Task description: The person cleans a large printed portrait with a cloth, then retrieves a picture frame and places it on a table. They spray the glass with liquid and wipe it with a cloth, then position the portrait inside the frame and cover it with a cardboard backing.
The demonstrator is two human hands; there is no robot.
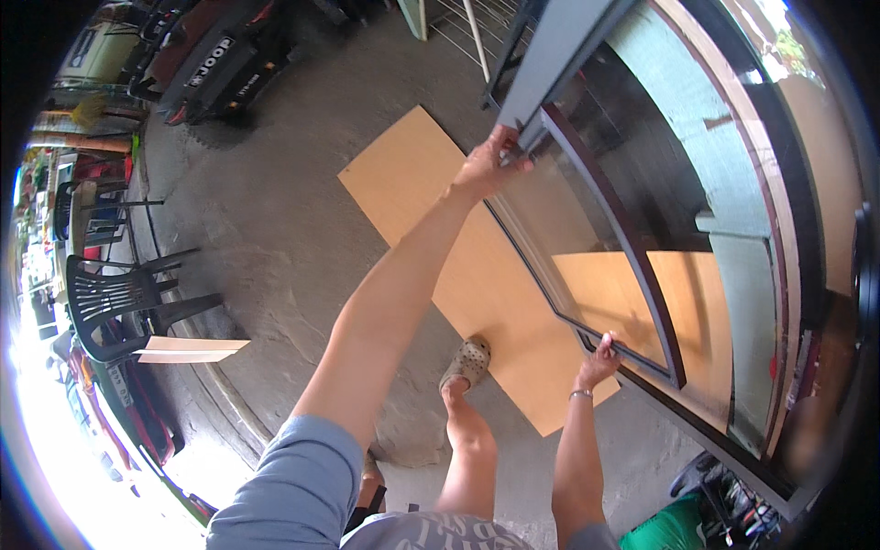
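A framed glass panel (pixel 588 197) with dark edging leans in front of me on the right, and a light board shows through its lower part. High on the panel, my left hand (pixel 490 167) is closed on the near edge, beside a grey metal frame bar (pixel 547 78). My right hand (pixel 599 363), with a band at the wrist, grips the panel's dark lower rail near its corner. Part of the fingers of each hand is hidden by the frame. A tan wooden board (pixel 403 170) lies on the floor beneath the panel.
My foot in a clog (pixel 472 360) stands at the board's edge. A dark plastic chair (pixel 115 298) and a vehicle's dark rear (pixel 215 78) are on the left. At the lower right lies a green bag (pixel 667 527); a wire rack (pixel 458 27) stands at the top.
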